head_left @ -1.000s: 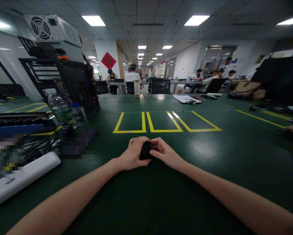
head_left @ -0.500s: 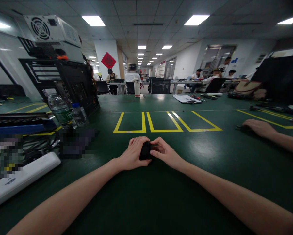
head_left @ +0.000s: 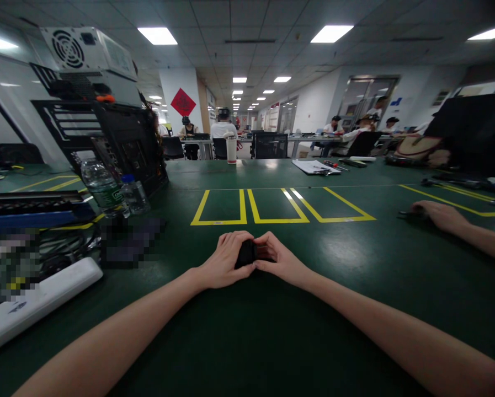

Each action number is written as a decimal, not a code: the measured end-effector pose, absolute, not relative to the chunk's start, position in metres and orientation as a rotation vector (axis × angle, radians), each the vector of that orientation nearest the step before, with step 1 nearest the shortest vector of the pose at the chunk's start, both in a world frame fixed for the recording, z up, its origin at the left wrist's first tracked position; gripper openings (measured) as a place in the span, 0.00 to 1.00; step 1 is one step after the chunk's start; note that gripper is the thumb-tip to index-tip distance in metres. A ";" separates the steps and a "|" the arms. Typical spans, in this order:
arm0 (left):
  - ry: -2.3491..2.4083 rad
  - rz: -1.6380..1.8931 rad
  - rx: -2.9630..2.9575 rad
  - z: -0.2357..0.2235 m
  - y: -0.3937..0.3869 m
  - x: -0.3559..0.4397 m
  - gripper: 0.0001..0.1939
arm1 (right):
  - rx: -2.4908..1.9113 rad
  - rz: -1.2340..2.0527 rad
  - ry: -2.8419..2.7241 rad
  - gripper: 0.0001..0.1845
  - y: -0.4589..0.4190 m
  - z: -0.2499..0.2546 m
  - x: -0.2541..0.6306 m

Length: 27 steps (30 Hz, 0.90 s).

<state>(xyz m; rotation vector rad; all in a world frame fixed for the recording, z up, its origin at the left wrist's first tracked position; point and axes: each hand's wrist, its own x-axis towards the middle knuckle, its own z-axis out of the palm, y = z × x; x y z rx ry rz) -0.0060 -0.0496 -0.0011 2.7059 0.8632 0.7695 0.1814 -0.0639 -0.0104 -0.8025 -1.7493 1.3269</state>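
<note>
A small black block-like object (head_left: 246, 254) rests low over the green table, between my two hands; its kind I cannot make out. My left hand (head_left: 227, 258) wraps round its left side, fingers over the far edge and thumb along the near edge. From the right, my right hand (head_left: 278, 259) pinches at its right side, index finger at the far corner and thumb at the near corner. A dark gap shows inside the curl of the right hand's fingers. Both palms hide part of the object.
Yellow tape outlines (head_left: 277, 220) mark the green table (head_left: 247, 342) ahead. To the left stand a computer case (head_left: 127, 149), a large water bottle (head_left: 102, 184), a smaller bottle (head_left: 134, 196) and a white power strip (head_left: 44, 300). Another person's hand (head_left: 441, 216) holds a dark item at right.
My right thumb has slid toward me, from the block's right face to its near corner by my left thumb. My left hand has barely moved. The other person's hand shifted slightly.
</note>
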 end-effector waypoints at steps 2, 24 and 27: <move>0.859 0.774 2.705 -0.001 -0.049 -0.006 0.24 | -0.818 1.317 -1.737 0.15 -0.065 -0.010 0.181; 0.842 0.808 2.709 -0.004 -0.047 -0.004 0.32 | -0.798 1.320 -1.700 0.13 -0.061 -0.013 0.180; 0.859 0.815 2.706 -0.005 -0.045 -0.004 0.32 | -0.860 1.295 -1.707 0.16 -0.061 -0.013 0.180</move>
